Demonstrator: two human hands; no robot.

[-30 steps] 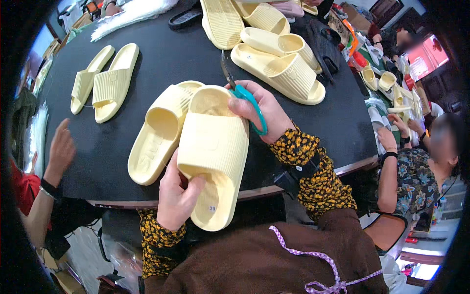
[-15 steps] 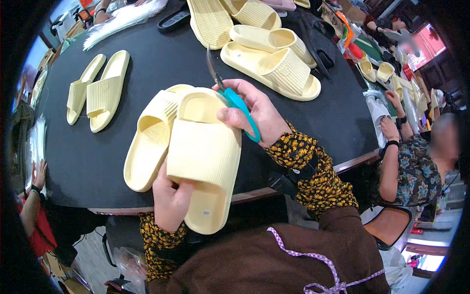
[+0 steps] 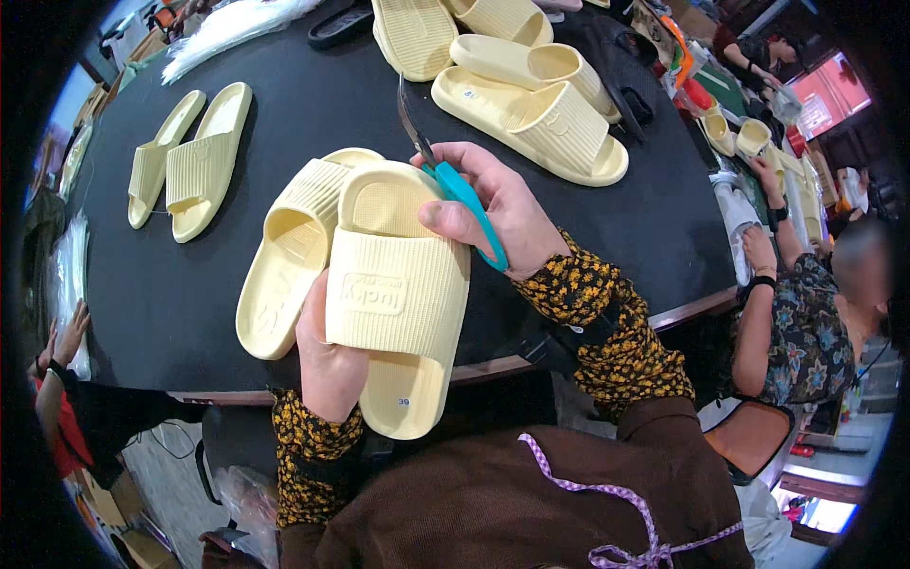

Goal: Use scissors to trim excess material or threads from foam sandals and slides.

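Note:
A pale yellow slide sandal point(image 3: 398, 284) rests over the front edge of the black table point(image 3: 313, 114). My left hand point(image 3: 327, 356) grips its left side near the heel. My right hand point(image 3: 493, 209) holds teal-handled scissors point(image 3: 455, 185) against the sandal's right edge, the blades pointing up and away. The thumb presses on the strap. A second matching sandal point(image 3: 289, 251) lies flat just left of the held one, touching it.
Another yellow pair point(image 3: 190, 156) lies at the table's left. Several more sandals point(image 3: 531, 104) are piled at the back right. Clear plastic bags point(image 3: 237, 24) lie at the far edge. A person in a patterned top point(image 3: 806, 313) sits at right; another person's hand point(image 3: 66, 337) shows at left.
The held sandal and both hands have shifted slightly left and nearer the table edge. The other person's hand at left has dropped lower.

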